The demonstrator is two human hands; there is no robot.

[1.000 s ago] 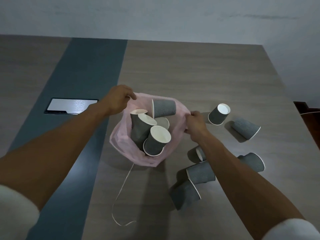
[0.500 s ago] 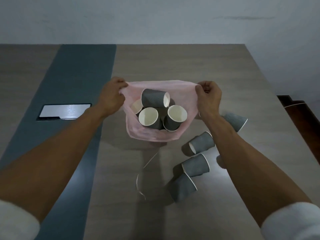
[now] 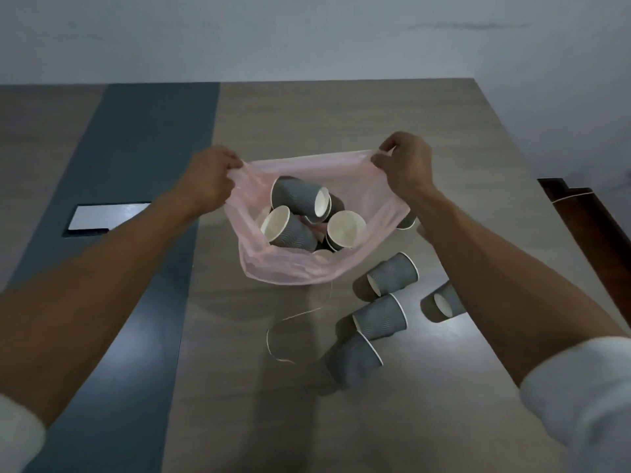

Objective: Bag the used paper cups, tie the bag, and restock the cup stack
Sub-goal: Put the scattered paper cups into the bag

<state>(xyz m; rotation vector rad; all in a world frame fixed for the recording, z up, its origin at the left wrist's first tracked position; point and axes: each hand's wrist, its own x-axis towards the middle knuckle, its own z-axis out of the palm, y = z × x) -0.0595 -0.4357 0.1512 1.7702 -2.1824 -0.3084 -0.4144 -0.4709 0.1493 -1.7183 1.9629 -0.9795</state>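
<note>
A thin pink plastic bag hangs open above the table with several grey ribbed paper cups inside, white insides showing. My left hand pinches the bag's rim on the left and my right hand pinches it on the right, stretching the mouth wide. Several more grey cups lie on their sides on the table under my right forearm: one, another, a third, and one partly hidden by my arm. A thin pale string trails from the bag onto the table.
The wooden table has a dark blue-grey strip down its left side with a silvery rectangular panel set in it. The table's right edge runs near a dark wooden piece. A pale wall stands behind.
Both hands have lifted the bag off the table and pulled its rim apart, so the mouth is wider. The cups inside have shifted and the string has dragged along.
</note>
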